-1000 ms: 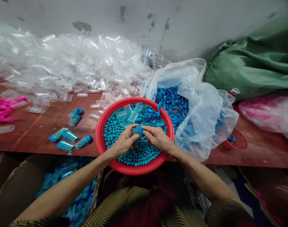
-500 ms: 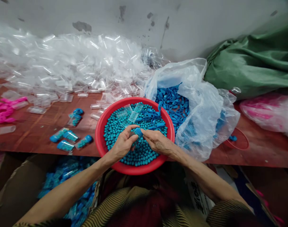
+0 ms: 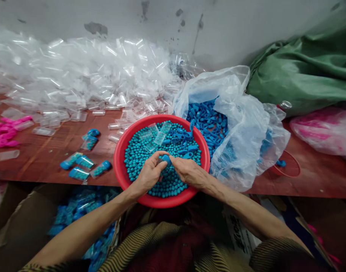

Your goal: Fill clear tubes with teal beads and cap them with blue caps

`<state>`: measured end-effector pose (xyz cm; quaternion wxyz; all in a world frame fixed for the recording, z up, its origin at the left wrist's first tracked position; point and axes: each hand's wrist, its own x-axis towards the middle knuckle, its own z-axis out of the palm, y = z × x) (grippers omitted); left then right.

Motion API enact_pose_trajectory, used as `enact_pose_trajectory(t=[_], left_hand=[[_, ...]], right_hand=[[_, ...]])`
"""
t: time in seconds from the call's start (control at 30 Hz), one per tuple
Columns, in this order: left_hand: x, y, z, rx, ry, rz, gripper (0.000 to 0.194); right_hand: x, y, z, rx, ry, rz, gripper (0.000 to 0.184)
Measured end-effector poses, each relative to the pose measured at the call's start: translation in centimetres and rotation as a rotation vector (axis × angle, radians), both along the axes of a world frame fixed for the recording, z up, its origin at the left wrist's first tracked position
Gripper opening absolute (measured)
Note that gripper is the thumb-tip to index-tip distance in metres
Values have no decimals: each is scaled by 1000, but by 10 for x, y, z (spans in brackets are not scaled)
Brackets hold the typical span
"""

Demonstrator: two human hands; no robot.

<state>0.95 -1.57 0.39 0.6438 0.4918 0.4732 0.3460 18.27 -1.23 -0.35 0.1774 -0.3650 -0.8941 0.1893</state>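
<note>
Over a red basin (image 3: 119,166) filled with small teal beads (image 3: 137,151), both hands meet at one small item. My left hand (image 3: 150,172) is closed around a clear tube with a blue cap (image 3: 166,160), its thumb and forefinger around the cap end; most of the tube is hidden by the fingers. The fingertips of my right hand (image 3: 186,170) are pinched together against the cap's right side. On the beads behind the hands lie several empty clear tubes (image 3: 160,137) and loose blue caps (image 3: 192,148).
Finished bead-filled tubes (image 3: 84,162) lie left of the basin. A large heap of clear tubes (image 3: 76,75) spans the back left. Right of the basin stands a plastic bag (image 3: 241,124) of blue caps. Pink pieces (image 3: 4,132) lie far left; an open box (image 3: 22,223) sits below the table edge.
Both hands stay together over the basin, and the blue cap has turned slightly between the fingers. The view has shifted a little.
</note>
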Motion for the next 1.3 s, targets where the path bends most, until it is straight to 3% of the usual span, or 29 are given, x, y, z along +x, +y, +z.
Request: enact_pose_trajectory(t=[0.1,0.2,0.33,0.4,0.47,0.57,0.7,0.77,0.87,0.93,1.07,1.3], left_hand=[[5,-1,-2,17,29,39,27],[2,2,2,26,20,10,29],[-9,8,11,14,0,-109,38],[-12,9,12,22,1,-138,39],[-13,8,12,40,22,-143,38],[-9,3,9,48,25,-94,39],[-3,-1,9,55,-18,-27,51],[-2,-1,10,56,-40,21,53],[-4,1,11,104,-58,81,49],[-6,3,10,151,-51,61,47],[-6,2,10,142,-57,-3,41],[10,-9,18,76,-112,139,24]], right_hand=[[0,2,-2,33,-47,16,32],[4,8,6,-29,68,4,26],[10,20,20,-322,434,-133,19],[9,23,22,-508,629,-250,28],[5,23,21,-554,739,-360,38],[-7,16,20,-344,664,-432,36],[-22,6,21,-84,417,-239,35],[-26,2,21,-36,314,-160,49],[-29,-4,20,2,155,-137,93],[-31,-7,20,30,68,-168,103],[-36,-12,19,76,-49,-238,92],[-40,-15,12,190,-57,-253,79]])
